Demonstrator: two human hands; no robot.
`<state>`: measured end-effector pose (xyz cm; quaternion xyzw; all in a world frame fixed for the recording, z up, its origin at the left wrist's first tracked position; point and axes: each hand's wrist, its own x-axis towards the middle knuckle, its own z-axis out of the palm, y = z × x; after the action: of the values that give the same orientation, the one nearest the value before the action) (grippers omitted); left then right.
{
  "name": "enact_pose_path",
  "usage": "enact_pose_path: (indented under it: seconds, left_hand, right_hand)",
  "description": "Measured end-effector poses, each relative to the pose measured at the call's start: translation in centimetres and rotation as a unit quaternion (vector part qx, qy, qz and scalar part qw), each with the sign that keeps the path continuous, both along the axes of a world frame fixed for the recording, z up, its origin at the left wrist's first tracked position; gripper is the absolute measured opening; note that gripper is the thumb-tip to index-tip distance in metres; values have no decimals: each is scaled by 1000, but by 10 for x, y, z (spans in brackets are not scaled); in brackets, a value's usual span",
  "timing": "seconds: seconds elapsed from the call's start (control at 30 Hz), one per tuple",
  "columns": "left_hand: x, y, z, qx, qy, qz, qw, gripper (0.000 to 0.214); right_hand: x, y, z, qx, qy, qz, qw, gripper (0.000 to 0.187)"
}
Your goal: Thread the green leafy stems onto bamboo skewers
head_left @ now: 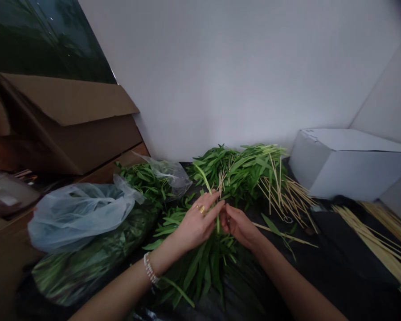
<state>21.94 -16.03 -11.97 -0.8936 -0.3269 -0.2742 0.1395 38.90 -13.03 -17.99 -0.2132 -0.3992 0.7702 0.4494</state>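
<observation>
My left hand, with a gold ring and a beaded bracelet, is closed round a pale green leafy stalk. The stalk sticks out above its fingers and shows again between the two hands. Close beside it, my right hand has its thumb and fingers pinched at the same stalk; the exact contact is partly hidden. Below both hands spreads a heap of long-leaved greens. Just behind them stand the tips of several thin wooden sticks.
Another pile of greens lies by the wall, with thin sticks beside it. To the left are a plastic bag and bagged greens, below a cardboard box. On the right sit a white box and flat pale strips.
</observation>
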Motion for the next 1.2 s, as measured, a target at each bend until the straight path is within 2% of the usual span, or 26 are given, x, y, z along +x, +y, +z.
enact_pose_path:
  seconds: [0.13, 0.2, 0.33, 0.43, 0.53, 0.63, 0.7, 0.8, 0.9, 1.03, 1.1, 1.2]
  left_hand:
    - [13, -10, 10, -26, -37, -10, 999, 60]
    - [20, -13, 12, -30, -35, -14, 999, 60]
    - [25, -10, 7, -60, -25, 27, 998, 66]
    - [23, -3, 3, -86, -29, 57, 994, 72]
    - [19, 1, 3, -97, -33, 62, 993, 72]
    - [17, 3, 4, -103, -28, 59, 993, 73]
    - [15, 2, 2, -105, -19, 58, 993, 73]
    - [11, 2, -2, -93, 1, 63, 994, 70]
    - [7, 1, -4, -79, 32, 60, 995, 69]
    - [3, -2, -4, -77, 55, 48, 994, 67]
    - [-1, -8, -3, -62, 36, 49, 996, 59]
    - [-16, -20, -1, 10, -53, 66, 996, 40]
  right_hand:
    - [-3, 3, -3, -3, -18, -57, 998, 36]
    - [-3, 3, -3, 13, -20, -64, 998, 39]
    - [-3, 3, -3, 41, -7, -59, 997, 44]
    - [-2, 1, 0, 57, -7, -83, 995, 49]
    - [0, 0, 6, 77, -32, -146, 986, 50]
    - [3, 1, 9, 98, -79, -231, 965, 41]
    - [5, 5, 9, 102, -96, -257, 956, 36]
    - [5, 9, 6, 66, -67, -235, 967, 38]
    - [3, 9, 1, 26, -40, -163, 985, 40]
    - [2, 7, -5, 37, -87, -68, 993, 37]
    - [2, 8, -7, 51, -103, -63, 991, 35]
    - [4, 11, -9, 63, -124, -102, 985, 34]
